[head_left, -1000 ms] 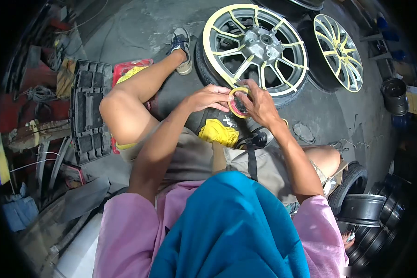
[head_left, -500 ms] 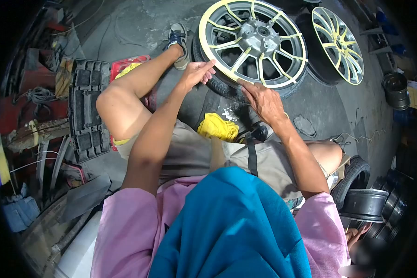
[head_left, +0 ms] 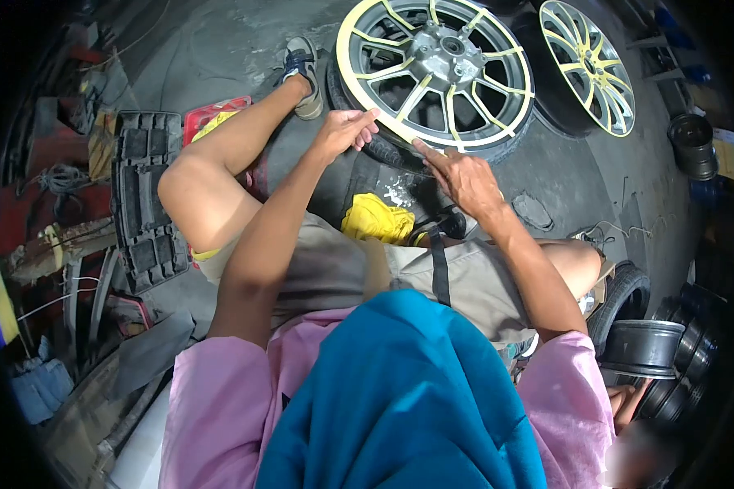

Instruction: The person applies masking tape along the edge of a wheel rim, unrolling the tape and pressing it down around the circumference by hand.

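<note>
A spoked wheel lies face up on a black tire in front of me. Pale yellow strips, which look like masking tape, run along its spokes and part of its rim. My left hand is at the near left edge of the rim, thumb and index finger pinched together, other fingers curled. Whatever sits in that pinch is too small to make out. To the right, my right hand reaches over the near edge. Its index finger is stretched along the yellow-covered rim, the palm turned down.
A second wheel with yellow spokes leans at the right. Between my legs is a yellow cloth. On the left lie a black plastic case and a red tray. Bare rims and a tire stand lower right, near another person's arm.
The view has shifted slightly, so the wheels and legs sit a little further left and higher. Both hands stay at the near rim; the right index finger looks more stretched out.
</note>
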Demonstrator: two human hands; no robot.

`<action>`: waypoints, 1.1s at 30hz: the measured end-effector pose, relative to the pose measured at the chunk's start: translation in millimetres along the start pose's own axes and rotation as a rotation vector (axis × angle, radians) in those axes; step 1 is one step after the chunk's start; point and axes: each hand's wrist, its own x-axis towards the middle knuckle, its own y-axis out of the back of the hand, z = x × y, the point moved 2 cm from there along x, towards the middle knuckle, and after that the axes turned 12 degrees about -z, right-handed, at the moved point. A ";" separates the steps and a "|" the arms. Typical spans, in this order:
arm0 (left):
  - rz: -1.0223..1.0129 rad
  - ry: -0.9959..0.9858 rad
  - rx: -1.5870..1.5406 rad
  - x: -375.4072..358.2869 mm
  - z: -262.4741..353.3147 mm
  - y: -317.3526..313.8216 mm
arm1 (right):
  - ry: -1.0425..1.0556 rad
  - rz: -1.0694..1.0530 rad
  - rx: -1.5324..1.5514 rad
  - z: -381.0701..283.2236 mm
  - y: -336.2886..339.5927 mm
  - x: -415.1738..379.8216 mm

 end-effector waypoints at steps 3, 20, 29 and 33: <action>-0.026 -0.017 -0.026 -2.1 -1.2 -1.2 | 0.007 -0.050 0.003 15.8 10.1 -3.9; -0.091 -0.102 -0.027 -3.5 -14.7 -30.4 | 0.036 -0.198 0.003 53.1 21.5 -22.6; -0.142 -0.107 -0.009 -2.5 -15.1 -55.3 | 0.094 -0.165 -0.018 59.1 8.0 -32.0; -0.149 -0.124 -0.030 -0.6 -18.5 -68.3 | 0.061 -0.209 -0.069 70.9 16.4 -34.5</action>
